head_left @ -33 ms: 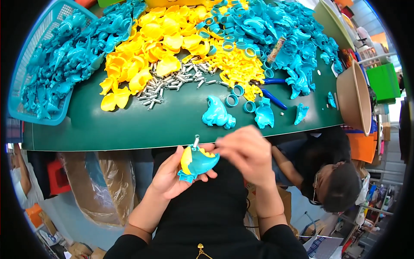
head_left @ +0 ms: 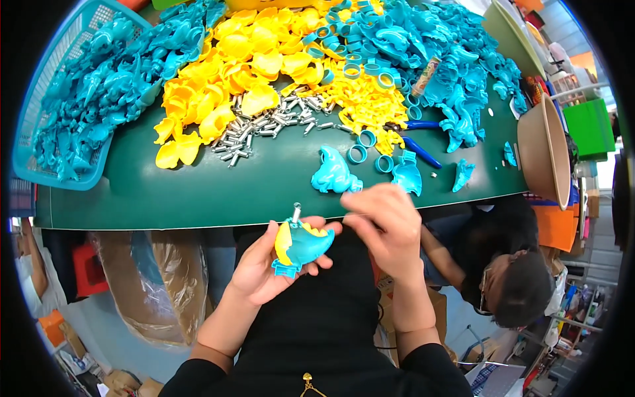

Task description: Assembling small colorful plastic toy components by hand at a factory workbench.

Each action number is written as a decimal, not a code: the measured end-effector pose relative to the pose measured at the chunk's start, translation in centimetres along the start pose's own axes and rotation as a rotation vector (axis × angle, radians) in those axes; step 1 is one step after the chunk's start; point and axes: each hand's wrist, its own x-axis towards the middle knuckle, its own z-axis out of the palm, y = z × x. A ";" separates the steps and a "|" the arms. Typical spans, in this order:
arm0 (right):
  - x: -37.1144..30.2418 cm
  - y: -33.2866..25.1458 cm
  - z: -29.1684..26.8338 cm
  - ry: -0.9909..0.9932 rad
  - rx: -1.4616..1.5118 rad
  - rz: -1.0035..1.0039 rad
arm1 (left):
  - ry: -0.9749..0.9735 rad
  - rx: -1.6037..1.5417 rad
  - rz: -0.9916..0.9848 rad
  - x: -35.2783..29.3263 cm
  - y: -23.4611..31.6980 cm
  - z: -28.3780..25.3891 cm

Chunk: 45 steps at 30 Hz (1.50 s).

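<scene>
Blur at the fingertips of my right grip means I cannot tell whether it pinches anything; my left grip clasps a teal-and-yellow shell before the table, hiding its underside, long axis slanting, tapered tip up-right.

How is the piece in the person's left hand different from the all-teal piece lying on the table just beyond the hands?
The teal-and-yellow piece shows two colours; the all-teal piece shows one.
The teal-and-yellow piece is held in the left hand; the all-teal piece lies on the green table.
A silver spring sticks up from the teal-and-yellow piece; none shows on the all-teal piece.
Both have shiny teal surfaces.
</scene>
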 end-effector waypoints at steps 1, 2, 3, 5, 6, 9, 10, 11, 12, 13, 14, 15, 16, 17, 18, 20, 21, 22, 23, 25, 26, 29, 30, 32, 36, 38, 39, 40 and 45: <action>0.2 0.5 0.6 0.055 -0.089 0.007 | 0.047 -0.006 0.049 0.0 0.0 0.4; 0.4 0.6 1.5 0.109 -0.175 0.018 | 0.059 -0.002 0.055 -0.1 0.0 0.8; 0.8 0.2 2.4 0.082 -0.302 0.036 | 0.105 0.012 0.118 -0.1 0.0 1.0; 1.1 0.3 4.4 0.068 -0.481 0.069 | 0.145 0.076 0.227 0.0 0.2 1.3; 1.0 0.6 4.9 0.068 -0.472 0.067 | 0.152 0.082 0.232 0.1 0.4 1.5; 0.9 1.0 5.5 0.118 -0.505 0.084 | 0.237 0.069 0.329 -0.2 1.1 2.2; 1.1 1.2 5.5 0.113 -0.492 0.080 | 0.245 0.072 0.339 -0.2 1.3 2.1; 1.4 1.4 5.4 0.116 -0.488 0.047 | 0.230 0.118 0.351 -0.1 1.6 1.8; 1.7 1.7 5.2 0.119 -0.486 0.015 | 0.213 0.164 0.361 0.1 1.9 1.7; 2.0 1.6 4.6 0.147 -0.382 0.036 | 0.273 0.149 0.342 0.2 2.1 2.0; 2.2 1.5 3.6 0.200 -0.281 0.073 | 0.266 0.147 0.338 0.9 2.1 2.0; 2.2 0.7 2.9 0.200 -0.043 0.149 | 0.277 0.290 0.374 1.0 2.1 2.0; 2.0 -0.1 2.2 0.197 0.194 0.227 | 0.288 0.432 0.407 1.1 2.2 1.9; 1.2 -0.5 1.6 0.076 0.309 0.236 | 0.299 0.427 0.424 1.0 2.2 2.2; 0.9 -1.4 1.5 0.010 0.371 0.206 | 0.296 0.425 0.422 1.1 2.1 2.2; -0.1 -2.8 1.8 -0.097 0.473 0.271 | 0.259 0.522 0.468 1.3 1.7 1.9; -0.3 -3.4 2.2 -0.083 0.533 0.350 | 0.257 0.491 0.460 1.5 1.5 2.0; -0.4 -3.0 2.8 -0.067 0.512 0.263 | 0.255 0.489 0.459 1.5 1.4 2.2; -0.5 -2.8 3.2 -0.061 0.507 0.262 | 0.254 0.513 0.451 1.5 1.4 2.5; -0.7 -2.9 3.4 -0.059 0.502 0.258 | 0.243 0.538 0.447 1.4 1.3 2.5; -0.9 -2.8 3.3 -0.068 0.493 0.255 | 0.245 0.540 0.445 1.6 1.2 2.5; -1.0 -2.6 3.3 -0.079 0.481 0.250 | 0.224 0.572 0.451 1.9 1.0 2.2; -1.0 -2.7 3.4 -0.083 0.475 0.247 | 0.214 0.580 0.455 1.8 1.0 2.1; -1.3 -2.6 3.4 -0.095 0.517 0.294 | 0.203 0.587 0.456 1.6 1.0 2.0; -1.5 -3.0 3.7 -0.055 0.626 0.380 | 0.157 0.564 0.431 1.7 1.1 1.5; -0.5 -2.5 3.0 -0.114 0.509 0.324 | 0.159 0.574 0.435 2.0 1.3 1.2; -0.2 -2.2 2.7 -0.174 0.393 0.265 | 0.157 0.658 0.430 2.1 1.7 1.1; -0.2 -2.1 2.6 -0.172 0.391 0.269 | 0.154 0.741 0.424 2.0 2.0 1.0; -0.1 -2.3 2.2 -0.182 0.480 0.255 | 0.168 0.685 0.416 2.0 1.7 1.4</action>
